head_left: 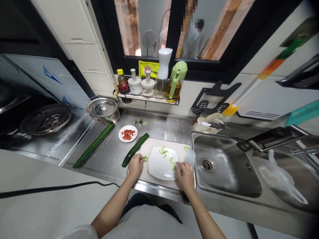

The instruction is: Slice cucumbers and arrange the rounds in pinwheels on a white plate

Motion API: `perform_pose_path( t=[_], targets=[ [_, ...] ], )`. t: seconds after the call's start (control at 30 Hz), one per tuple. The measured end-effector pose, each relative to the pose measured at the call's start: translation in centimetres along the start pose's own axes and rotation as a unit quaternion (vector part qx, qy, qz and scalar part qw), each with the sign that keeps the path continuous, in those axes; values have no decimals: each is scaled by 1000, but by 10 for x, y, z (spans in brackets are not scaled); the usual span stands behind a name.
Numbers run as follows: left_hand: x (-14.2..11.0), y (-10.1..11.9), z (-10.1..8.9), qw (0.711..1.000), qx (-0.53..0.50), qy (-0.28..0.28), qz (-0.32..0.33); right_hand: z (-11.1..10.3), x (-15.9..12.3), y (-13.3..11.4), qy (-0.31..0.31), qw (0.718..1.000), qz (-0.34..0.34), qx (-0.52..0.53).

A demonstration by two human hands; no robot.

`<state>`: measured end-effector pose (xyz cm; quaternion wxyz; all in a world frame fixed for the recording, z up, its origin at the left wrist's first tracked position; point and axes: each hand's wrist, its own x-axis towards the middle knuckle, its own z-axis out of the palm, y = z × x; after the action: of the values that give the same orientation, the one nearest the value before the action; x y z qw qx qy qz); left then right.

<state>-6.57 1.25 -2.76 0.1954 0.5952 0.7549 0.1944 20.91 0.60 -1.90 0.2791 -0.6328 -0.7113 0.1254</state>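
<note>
My left hand [136,165] is closed at the left edge of the pale cutting board [146,176], its fingertips pinching a cucumber slice [145,159]. A white square plate [159,169] lies on the board. On it are thin curved cucumber pieces [163,152] near the far side and more pieces [172,161] at the right. My right hand [184,173] reaches over the plate's right edge, thumb and forefinger pinched at those right-hand pieces. Beside it a broad knife blade [190,156] rests on the board, partly hidden by the hand, with a cucumber slice [186,148] by it.
A cut cucumber [134,151] lies left of the board; a whole cucumber [94,145] is further left. Behind are a small plate [122,138] of chopped red pieces, cucumber scraps [140,122] and a lidded steel pot [104,111]. A sink [224,172] adjoins the right.
</note>
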Motion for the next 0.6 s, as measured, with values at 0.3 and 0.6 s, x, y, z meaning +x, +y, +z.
perform_pose_path(
  t=[0.3, 0.6],
  targets=[
    [3, 19, -18, 977, -211, -10, -27, -4, 11, -15, -9, 998, -10, 61],
    [-8, 83, -10, 912, -390, -125, 30, -5, 28, -70, -127, 972, -67, 188]
  ],
)
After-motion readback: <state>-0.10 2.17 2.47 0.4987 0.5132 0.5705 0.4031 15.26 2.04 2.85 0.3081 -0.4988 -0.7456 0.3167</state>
